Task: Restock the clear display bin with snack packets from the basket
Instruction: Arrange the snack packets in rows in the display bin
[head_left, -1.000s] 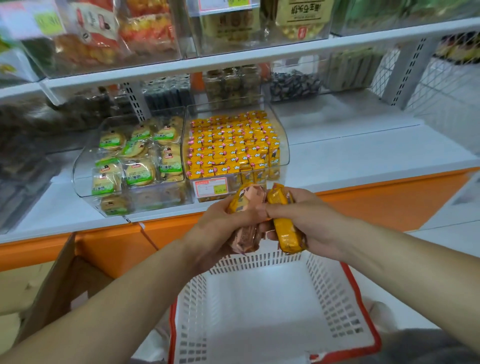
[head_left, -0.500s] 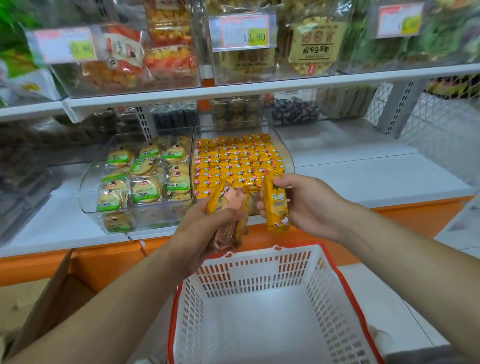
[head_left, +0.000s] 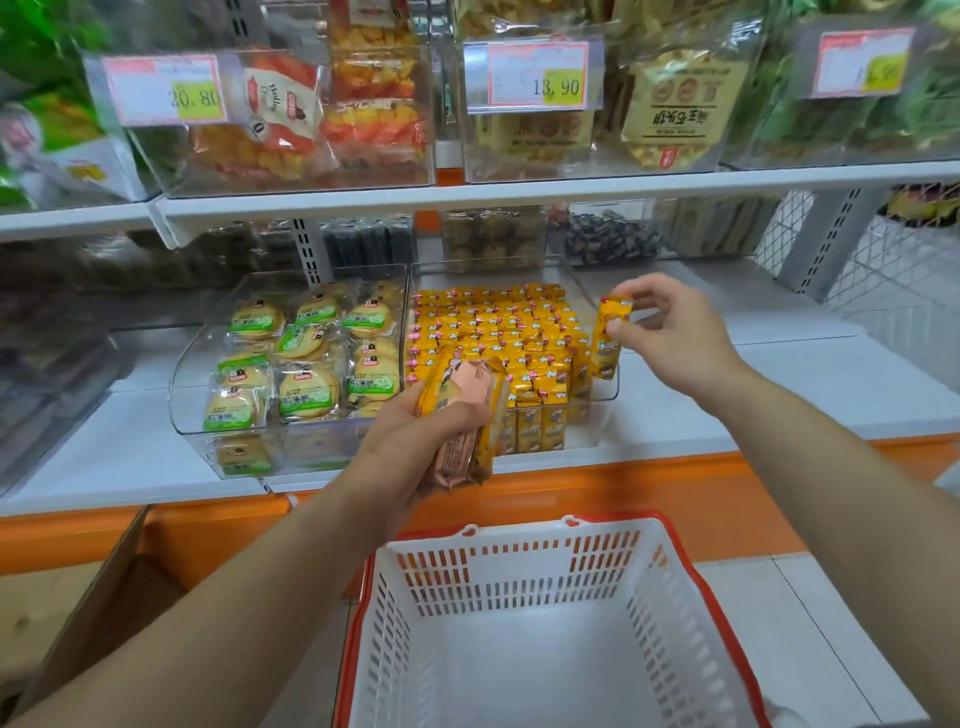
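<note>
While the white basket (head_left: 545, 623) sits empty below the shelf (head_left: 779, 384), the clear display bin (head_left: 597, 387) is packed nearly to its rim with upright yellow packets. The left hand (head_left: 410, 447) is closed around a bundle of packets (head_left: 467, 415), yellow and pink, in front of the bin. The right hand (head_left: 670, 332) pinches one glossy yellow packet (head_left: 608, 338) at the bin's right edge. With so little room, that slick packet could likely slip outside the wall or topple neighbouring rows.
</note>
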